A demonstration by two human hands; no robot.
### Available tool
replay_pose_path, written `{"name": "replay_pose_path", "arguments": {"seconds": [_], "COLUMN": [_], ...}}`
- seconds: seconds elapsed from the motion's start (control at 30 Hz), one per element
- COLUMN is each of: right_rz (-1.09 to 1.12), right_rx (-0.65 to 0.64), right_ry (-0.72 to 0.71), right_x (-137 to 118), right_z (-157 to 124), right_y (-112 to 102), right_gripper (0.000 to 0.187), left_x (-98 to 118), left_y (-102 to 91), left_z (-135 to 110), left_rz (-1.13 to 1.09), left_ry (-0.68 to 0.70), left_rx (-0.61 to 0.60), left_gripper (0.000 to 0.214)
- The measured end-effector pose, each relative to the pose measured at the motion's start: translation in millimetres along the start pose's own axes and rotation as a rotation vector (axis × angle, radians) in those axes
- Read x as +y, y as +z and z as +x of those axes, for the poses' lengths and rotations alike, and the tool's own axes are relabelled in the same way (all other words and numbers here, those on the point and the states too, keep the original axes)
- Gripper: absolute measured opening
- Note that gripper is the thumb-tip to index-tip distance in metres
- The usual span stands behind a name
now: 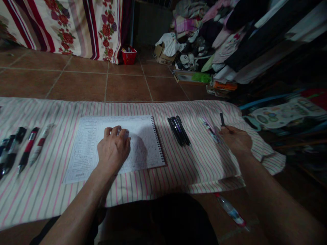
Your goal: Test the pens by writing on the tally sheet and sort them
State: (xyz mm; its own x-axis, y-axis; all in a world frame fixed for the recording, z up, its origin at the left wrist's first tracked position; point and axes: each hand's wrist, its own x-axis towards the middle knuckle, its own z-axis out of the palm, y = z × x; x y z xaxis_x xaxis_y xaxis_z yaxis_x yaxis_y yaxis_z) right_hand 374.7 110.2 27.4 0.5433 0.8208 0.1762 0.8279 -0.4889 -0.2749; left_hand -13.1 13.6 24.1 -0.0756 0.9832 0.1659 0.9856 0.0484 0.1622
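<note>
Left hand: the left hand (113, 148) lay knuckles up on the white spiral-bound paper notebook (143, 149), with the fingers curled close together. Whether something small was under the fingertips, I cannot tell.
Right hand: the right hand (235, 139) was closed around a dark slim plastic pen (222, 119), and one end of the pen stood out on the far side of the fist.
Notebook: it lay in the middle of the white cloth with pink and grey stripes (194, 163), wire spine on the right, the page full of small writing.
Pens close by: a bundle of black pens (178, 131) lay between the notebook and the right hand. A patterned pen (209, 130) lay just beside that hand, on its left.
Left end: a row of black and red pens (22, 149) lay there, well apart from both hands.
Floor: a clear plastic pen with a red end (231, 211) lay off the cloth, on the near side.
Step in hand: in my judgement, one pen was taken up for trying while the other hand kept the page flat.
Next move: it would call for bringing the held pen left, over the black bundle, to a free place on the page.
</note>
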Motion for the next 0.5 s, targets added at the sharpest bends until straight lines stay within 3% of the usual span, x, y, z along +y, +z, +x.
{"name": "replay_pose_path", "arguments": {"seconds": [0.13, 0.5], "right_rz": [-0.052, -0.06], "right_rx": [-0.048, -0.157], "right_ry": [0.037, -0.038], "right_x": [4, -8], "right_z": [11, 23], "right_y": [3, 12], "right_gripper": [0.028, 0.013], "left_x": [0, -2], "left_y": [-0.3, 0.5], "left_z": [0, 2], "left_rz": [-0.003, -0.004], "left_ry": [-0.004, -0.002], "left_rx": [-0.016, -0.021], "left_gripper": [0.026, 0.026]}}
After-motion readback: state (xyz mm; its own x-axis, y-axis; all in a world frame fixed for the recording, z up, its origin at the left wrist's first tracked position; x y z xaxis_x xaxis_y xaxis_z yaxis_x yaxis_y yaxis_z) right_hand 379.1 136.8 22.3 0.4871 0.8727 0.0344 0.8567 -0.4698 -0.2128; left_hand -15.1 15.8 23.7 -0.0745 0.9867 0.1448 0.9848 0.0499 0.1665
